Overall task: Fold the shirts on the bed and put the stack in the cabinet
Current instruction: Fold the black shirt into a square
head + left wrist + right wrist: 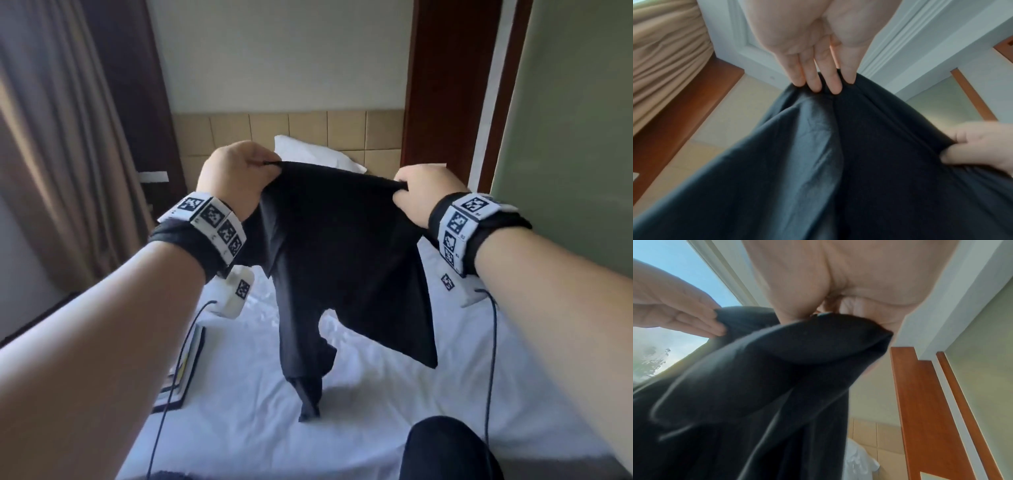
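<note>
- Black shirt [329,246] hangs in the air over the bed [376,394], held up at its top edge by both hands.
- Its lowest tip seems to just reach the white sheet, near the middle of the bed; whether it truly touches is hard to tell.
- The left hand [233,178] pinches one top corner of the shirt, with the fingers curled around the cloth.
- In the left wrist view, the fingertips [816,86] press into a bunched fold of dark cloth.
- The right hand [424,195] grips the other top corner, and the cloth is bunched up in its fist.
- In the right wrist view, the shirt drapes down from the palm, and the left hand shows at the far side, holding the cloth too.
- A white pillow [318,154] lies at the head of the bed, behind the shirt.
- Some books [186,366] lie on the left side of the bed.
- A brown curtain [58,137] hangs on the left.
</note>
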Demonstrator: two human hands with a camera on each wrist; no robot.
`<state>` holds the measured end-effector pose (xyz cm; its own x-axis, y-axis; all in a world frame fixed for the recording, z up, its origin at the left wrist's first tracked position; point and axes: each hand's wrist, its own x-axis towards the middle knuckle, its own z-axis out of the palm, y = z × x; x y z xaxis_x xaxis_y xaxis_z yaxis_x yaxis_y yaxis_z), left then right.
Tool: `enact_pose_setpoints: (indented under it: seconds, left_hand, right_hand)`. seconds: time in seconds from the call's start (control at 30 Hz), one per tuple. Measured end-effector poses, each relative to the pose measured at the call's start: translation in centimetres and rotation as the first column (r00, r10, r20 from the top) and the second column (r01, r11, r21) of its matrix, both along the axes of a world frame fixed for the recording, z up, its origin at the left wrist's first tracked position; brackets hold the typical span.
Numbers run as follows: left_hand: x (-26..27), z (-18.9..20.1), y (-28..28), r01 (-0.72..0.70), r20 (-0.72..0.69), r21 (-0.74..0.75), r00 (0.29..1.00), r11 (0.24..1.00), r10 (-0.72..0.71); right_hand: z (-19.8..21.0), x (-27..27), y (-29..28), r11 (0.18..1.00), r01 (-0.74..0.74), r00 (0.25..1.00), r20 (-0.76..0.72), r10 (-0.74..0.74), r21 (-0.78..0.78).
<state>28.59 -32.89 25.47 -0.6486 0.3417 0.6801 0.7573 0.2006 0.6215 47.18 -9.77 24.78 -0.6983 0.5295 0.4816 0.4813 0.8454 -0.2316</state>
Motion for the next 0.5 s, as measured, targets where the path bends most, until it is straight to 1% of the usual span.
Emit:
enact_pose_setpoints:
  seconds: [0.1, 0.23, 0.33, 0.43, 0.5]
  left_hand:
    - [1.4, 1.2, -2.3, -0.052, -0.050, -0.038, 0.997, 0.998, 0.050]
    - [3.6, 2.6, -5.0, -0.153, -0.112, -0.130, 0.984, 0.980, 0.138]
    - [4.9, 3.3, -6.5, -0.208, -0.108, -0.214, 0.976, 0.955, 0.188]
    - [6.4, 3.4, -7.7, -0.212, -0.084, -0.345, 0.977, 0.914, 0.194]
    - [8.0, 3.2, -8.2, -0.170, -0.072, -0.432, 0.986, 0.886, 0.153]
  right_hand:
    - [3.1, 2.0, -2.1, 0.998, 0.048, 0.995, -0.085, -0.044, 0.042]
    - [5.9, 4.4, -4.7, 0.999, 0.005, 0.982, -0.190, 0.005, 0.051]
    - [6.7, 5.6, -6.5, 0.998, -0.052, 0.973, -0.226, 0.046, -0.021]
    - [6.7, 6.5, -8.1, 0.991, -0.096, 0.967, -0.244, 0.071, -0.092]
    - [6.5, 7.1, -9.2, 0.980, -0.136, 0.962, -0.254, 0.095, -0.149]
